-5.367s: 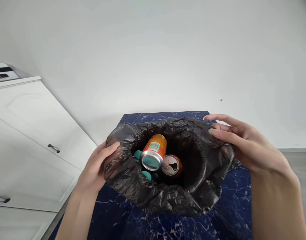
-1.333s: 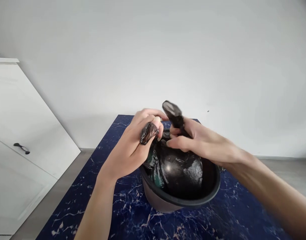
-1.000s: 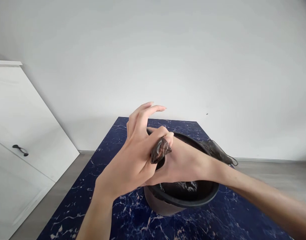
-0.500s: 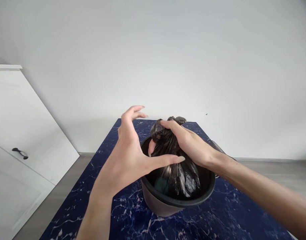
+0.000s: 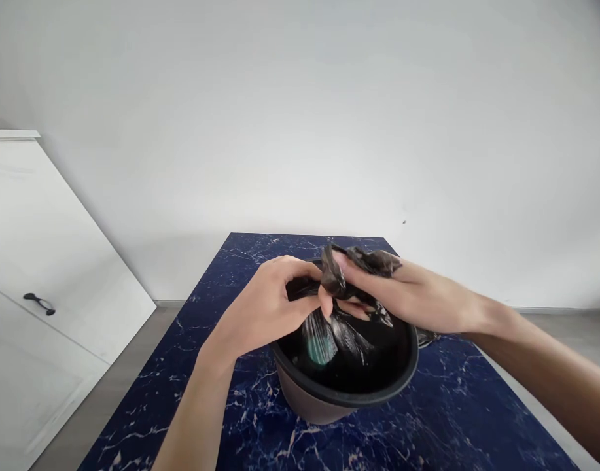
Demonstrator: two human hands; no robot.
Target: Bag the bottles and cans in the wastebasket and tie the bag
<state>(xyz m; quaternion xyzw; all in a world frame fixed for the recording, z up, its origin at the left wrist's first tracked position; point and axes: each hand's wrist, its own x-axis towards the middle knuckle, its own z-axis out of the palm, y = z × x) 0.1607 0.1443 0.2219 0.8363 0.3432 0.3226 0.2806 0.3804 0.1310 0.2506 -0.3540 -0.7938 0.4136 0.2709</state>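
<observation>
A black plastic garbage bag point(image 5: 346, 340) sits inside a round dark bin point(image 5: 312, 396), its neck drawn together above the rim. My right hand point(image 5: 402, 288) is closed on the bunched top of the bag, with loose ends sticking out over the fingers. On the left side of the neck, my left hand point(image 5: 275, 301) pinches the gathered plastic, thumb and fingers close to the right hand's fingers. Something teal presses against the thin film inside the bag. The rest of the bag's contents are hidden.
The bin stands on a blue marbled table point(image 5: 250, 418) against a white wall point(image 5: 300, 118). Behind the bin on the right lies some black plastic point(image 5: 426, 337). A white cabinet point(image 5: 49, 242) with a dark handle point(image 5: 39, 303) stands to the left.
Earlier the bag lay spread open, showing cans inside; now its mouth is gathered. Since half a second ago my left hand has gone from spread fingers to pinching the neck.
</observation>
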